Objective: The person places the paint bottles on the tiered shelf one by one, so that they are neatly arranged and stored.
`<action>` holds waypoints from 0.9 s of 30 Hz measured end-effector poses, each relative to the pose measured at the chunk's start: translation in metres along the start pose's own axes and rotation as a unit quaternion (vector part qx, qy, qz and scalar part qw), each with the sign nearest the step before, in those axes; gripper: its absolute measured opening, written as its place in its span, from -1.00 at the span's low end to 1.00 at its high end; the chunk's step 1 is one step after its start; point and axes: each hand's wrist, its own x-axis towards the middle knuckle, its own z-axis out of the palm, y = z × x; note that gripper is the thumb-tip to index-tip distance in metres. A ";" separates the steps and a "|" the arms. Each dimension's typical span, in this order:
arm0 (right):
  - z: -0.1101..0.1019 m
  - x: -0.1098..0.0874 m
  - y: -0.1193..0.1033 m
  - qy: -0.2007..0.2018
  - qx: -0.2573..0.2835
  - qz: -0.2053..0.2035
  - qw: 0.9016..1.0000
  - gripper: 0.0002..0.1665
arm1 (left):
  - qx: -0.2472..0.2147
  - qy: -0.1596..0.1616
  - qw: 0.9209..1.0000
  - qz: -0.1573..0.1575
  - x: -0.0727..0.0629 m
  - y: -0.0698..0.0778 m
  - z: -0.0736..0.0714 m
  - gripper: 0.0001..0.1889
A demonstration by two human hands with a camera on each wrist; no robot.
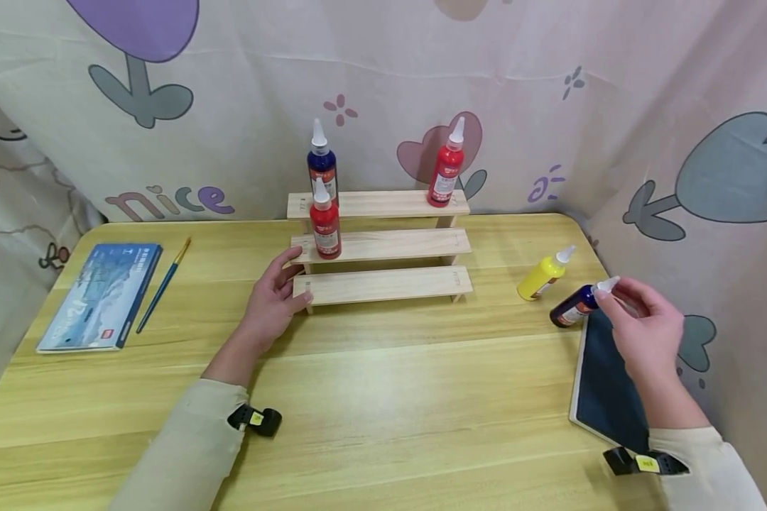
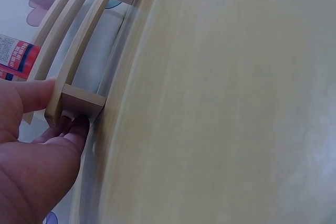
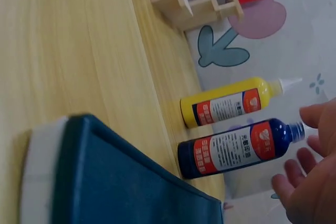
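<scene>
A three-tier wooden stand [image 1: 383, 285] stands near the back of the table. My left hand [image 1: 273, 301] grips its left end, thumb at the lowest step; in the left wrist view the fingers [image 2: 79, 129] curl under the step beside a support. A dark blue bottle [image 1: 573, 306] with a white nozzle stands at the right. My right hand [image 1: 648, 326] pinches that nozzle between thumb and fingertips; in the right wrist view the hand hides the nozzle, and the blue bottle [image 3: 236, 148] shows its label. Right beside it stands a yellow bottle [image 1: 541, 275].
On the top step are another dark blue bottle [image 1: 322, 162] and a red bottle [image 1: 446, 170]. A second red bottle [image 1: 327, 228] is on the middle step. At left lie a blue-covered book [image 1: 99, 294] and a paintbrush [image 1: 164, 284]; at right, a dark-covered book [image 1: 607, 383]. Patterned cloth [image 1: 256, 128] hangs behind.
</scene>
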 end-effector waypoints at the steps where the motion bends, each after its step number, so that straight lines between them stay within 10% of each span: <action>1: 0.000 0.002 0.001 -0.010 -0.015 0.002 1.000 -0.42 | 0.000 0.000 1.000 0.001 0.000 0.000 0.000 -0.15; 8: -0.001 0.006 0.007 -0.061 -0.074 -0.020 0.995 -0.36 | -0.003 0.000 1.000 0.001 0.001 -0.002 0.000 -0.15; 27: -0.003 0.006 0.015 -0.065 0.043 -0.033 0.996 -0.51 | -0.016 -0.001 1.000 0.001 -0.001 -0.002 0.000 -0.14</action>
